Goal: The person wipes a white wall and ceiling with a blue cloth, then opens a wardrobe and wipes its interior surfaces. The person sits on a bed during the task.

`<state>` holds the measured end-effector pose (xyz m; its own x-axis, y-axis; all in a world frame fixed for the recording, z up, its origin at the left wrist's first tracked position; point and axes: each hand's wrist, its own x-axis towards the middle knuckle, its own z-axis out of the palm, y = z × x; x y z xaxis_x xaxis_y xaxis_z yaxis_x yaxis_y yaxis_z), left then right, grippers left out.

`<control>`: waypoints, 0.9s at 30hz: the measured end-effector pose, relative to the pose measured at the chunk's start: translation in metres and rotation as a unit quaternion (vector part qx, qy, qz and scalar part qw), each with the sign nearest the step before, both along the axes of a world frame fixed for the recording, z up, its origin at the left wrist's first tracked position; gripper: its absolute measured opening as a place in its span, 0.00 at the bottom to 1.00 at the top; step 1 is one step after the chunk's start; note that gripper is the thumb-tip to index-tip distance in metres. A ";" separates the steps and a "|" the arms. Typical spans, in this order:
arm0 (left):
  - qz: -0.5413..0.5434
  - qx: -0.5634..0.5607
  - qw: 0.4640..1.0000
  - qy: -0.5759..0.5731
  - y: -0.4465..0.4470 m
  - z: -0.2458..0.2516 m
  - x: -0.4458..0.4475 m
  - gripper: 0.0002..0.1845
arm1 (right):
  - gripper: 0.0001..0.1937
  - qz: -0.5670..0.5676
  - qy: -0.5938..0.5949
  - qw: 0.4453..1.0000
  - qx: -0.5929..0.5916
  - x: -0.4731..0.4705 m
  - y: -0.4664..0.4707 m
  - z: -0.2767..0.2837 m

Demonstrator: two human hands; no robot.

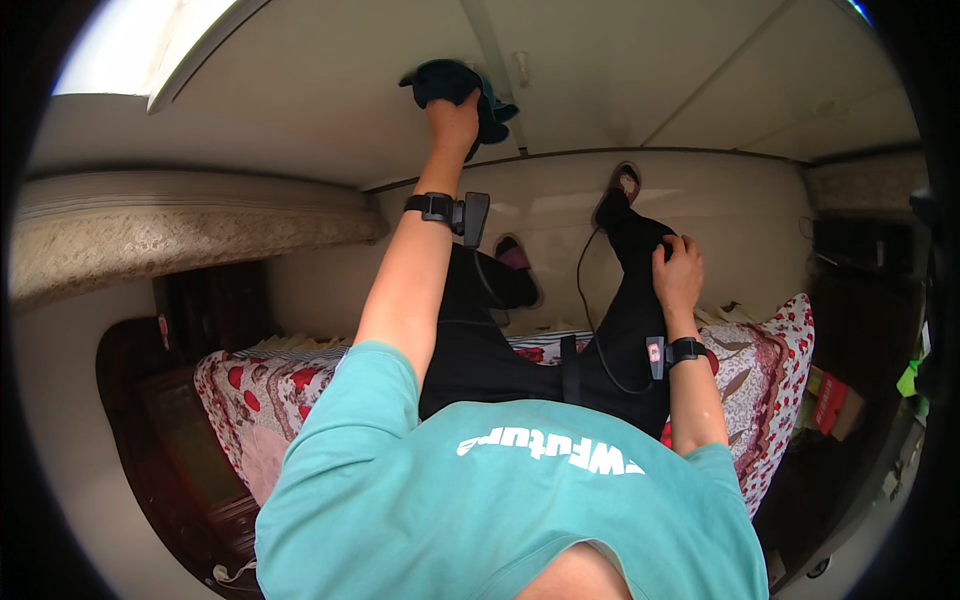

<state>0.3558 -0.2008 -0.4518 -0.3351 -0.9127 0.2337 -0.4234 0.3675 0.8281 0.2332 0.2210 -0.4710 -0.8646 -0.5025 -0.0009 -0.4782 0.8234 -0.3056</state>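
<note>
A dark teal cloth (491, 124) is bunched under my left hand (454, 124), which grips it against a pale, smooth panelled surface (585, 82) in front of me. The fingertips are hidden by the folds. Just right of the cloth, a small pale knob or handle (523, 69) sticks out from a panel. My right hand (679, 274) rests on my right knee over black trousers, fingers slightly spread and holding nothing. Each wrist wears a black strap with a small device, and a thin cable hangs beside my legs.
A floral-covered bed (247, 382) lies beneath and beside me. At left a patterned ledge (187, 232) juts out above a dark carved wooden headboard or cabinet (180, 435). A red and brown box (832, 405) lies at right, near a dark object (862, 244) by the floor.
</note>
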 end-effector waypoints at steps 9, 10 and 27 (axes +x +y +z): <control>0.095 -0.039 0.994 -0.033 -0.021 -0.019 0.035 0.17 | 0.14 -0.002 0.002 1.000 0.006 -0.002 0.004 -0.001; 0.147 -0.025 0.989 -0.008 -0.035 -0.020 0.049 0.15 | 0.14 -0.002 -0.002 1.000 -0.002 -0.002 0.004 -0.002; 0.152 0.323 0.933 0.045 -0.090 -0.016 0.076 0.12 | 0.13 -0.012 -0.013 1.000 -0.026 -0.011 0.008 -0.005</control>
<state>0.4316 -0.2904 -0.4678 -0.0430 -0.9228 -0.3828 -0.3457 -0.3457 0.8723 0.2220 0.2294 -0.4758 -0.8763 -0.4818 0.0029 -0.4503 0.8168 -0.3607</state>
